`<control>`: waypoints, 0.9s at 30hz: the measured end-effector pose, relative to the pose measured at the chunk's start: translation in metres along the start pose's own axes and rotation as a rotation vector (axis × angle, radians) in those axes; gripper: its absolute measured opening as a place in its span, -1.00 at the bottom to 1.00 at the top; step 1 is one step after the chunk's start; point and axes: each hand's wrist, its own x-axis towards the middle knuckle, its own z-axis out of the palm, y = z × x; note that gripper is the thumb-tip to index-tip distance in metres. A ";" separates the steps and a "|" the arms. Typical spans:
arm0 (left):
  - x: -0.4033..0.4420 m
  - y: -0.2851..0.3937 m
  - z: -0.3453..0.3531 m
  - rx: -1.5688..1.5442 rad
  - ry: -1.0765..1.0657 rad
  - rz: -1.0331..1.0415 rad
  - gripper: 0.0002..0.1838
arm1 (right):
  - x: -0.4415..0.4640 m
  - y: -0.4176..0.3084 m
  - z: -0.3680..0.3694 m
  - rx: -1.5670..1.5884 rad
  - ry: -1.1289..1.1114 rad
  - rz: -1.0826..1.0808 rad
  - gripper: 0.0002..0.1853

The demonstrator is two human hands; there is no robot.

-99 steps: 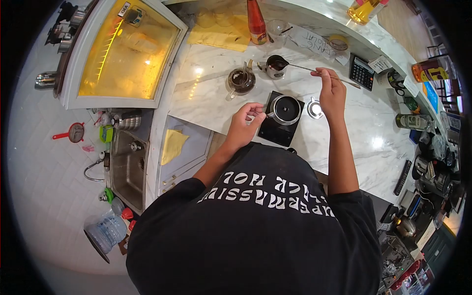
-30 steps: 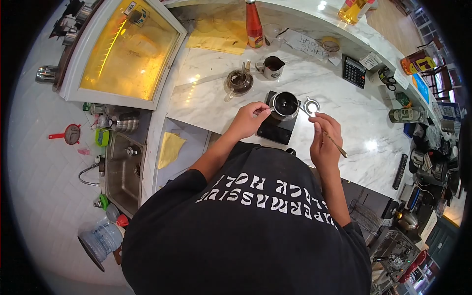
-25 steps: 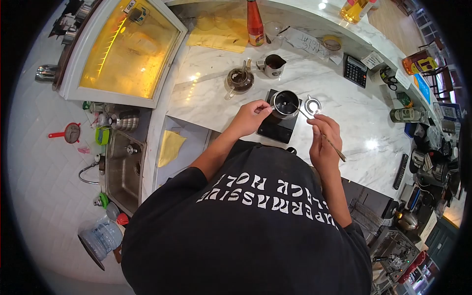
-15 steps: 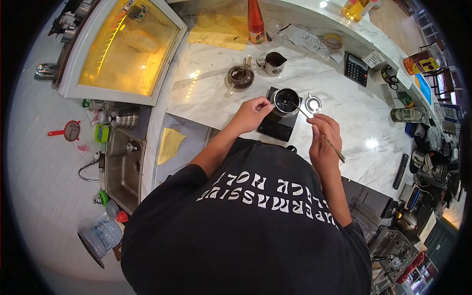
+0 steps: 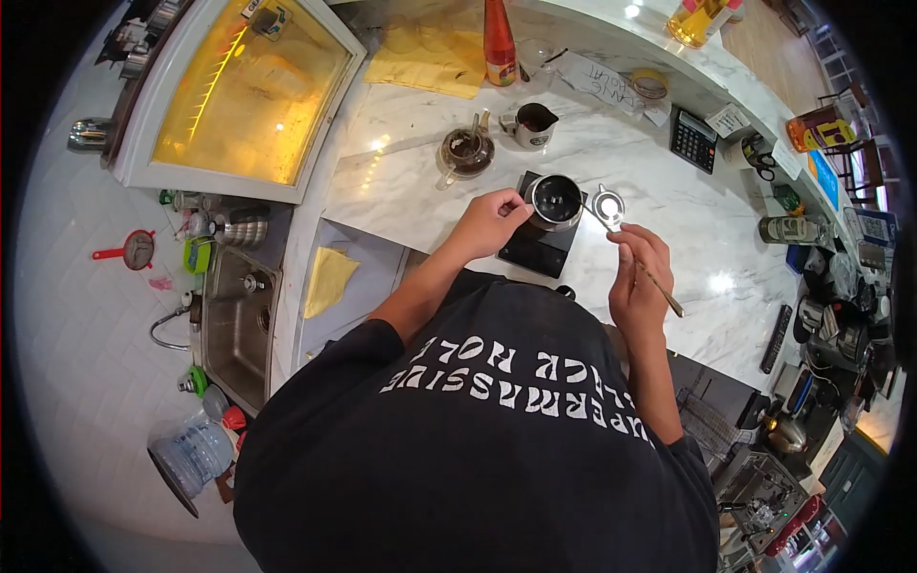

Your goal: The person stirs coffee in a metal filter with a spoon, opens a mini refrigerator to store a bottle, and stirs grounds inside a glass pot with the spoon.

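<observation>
A small metal pot (image 5: 537,216) holding dark liquid stands on a black scale (image 5: 528,250). My left hand (image 5: 492,225) is closed in a pinch at the pot's left side; whether it grips a handle or the rim I cannot tell. Between the fingers of my right hand (image 5: 642,277) is a long thin spoon (image 5: 659,286). Its far end reaches into the pot over the right rim, and the tip is hidden in the dark inside. Beside the pot lies a silver lid (image 5: 608,206).
A glass teapot (image 5: 466,153) with dark contents and a metal pitcher (image 5: 531,126) stand behind the pot. Farther back are a red bottle (image 5: 499,48) and a yellow cloth (image 5: 430,69). A calculator (image 5: 692,139) lies at right; a sink (image 5: 239,329) is at left.
My right hand has shifted slightly right and down with the spoon, and the spoon's angle has changed a little. My left hand and the pot have stayed in place.
</observation>
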 end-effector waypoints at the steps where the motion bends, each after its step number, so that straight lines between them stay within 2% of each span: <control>1: 0.000 0.001 0.000 0.003 0.000 -0.001 -0.71 | -0.002 0.000 -0.002 0.002 -0.013 -0.017 -0.89; 3: 0.000 0.002 0.001 -0.001 0.001 0.002 -0.71 | -0.003 0.001 0.000 0.016 -0.024 -0.065 -0.90; 10: 0.000 0.000 0.000 -0.004 -0.005 0.009 -0.71 | 0.002 0.000 -0.006 -0.005 -0.045 -0.009 -0.91; 14: 0.000 0.001 0.002 -0.017 0.004 0.026 -0.71 | 0.004 -0.007 -0.001 0.028 -0.079 -0.088 -0.91; 18: 0.001 -0.001 0.001 -0.024 -0.012 0.009 -0.72 | 0.007 -0.001 0.000 -0.002 -0.044 0.016 -0.91; 19: 0.000 0.002 0.000 -0.027 -0.019 -0.002 -0.73 | 0.004 0.003 -0.005 -0.004 -0.070 0.025 -0.86; 23: 0.000 0.000 0.002 -0.038 -0.011 0.007 -0.74 | 0.003 0.001 -0.002 0.024 -0.062 -0.096 -0.89; 27: 0.002 -0.001 0.002 -0.027 -0.023 -0.003 -0.74 | 0.008 0.002 0.002 0.017 -0.040 -0.003 -0.87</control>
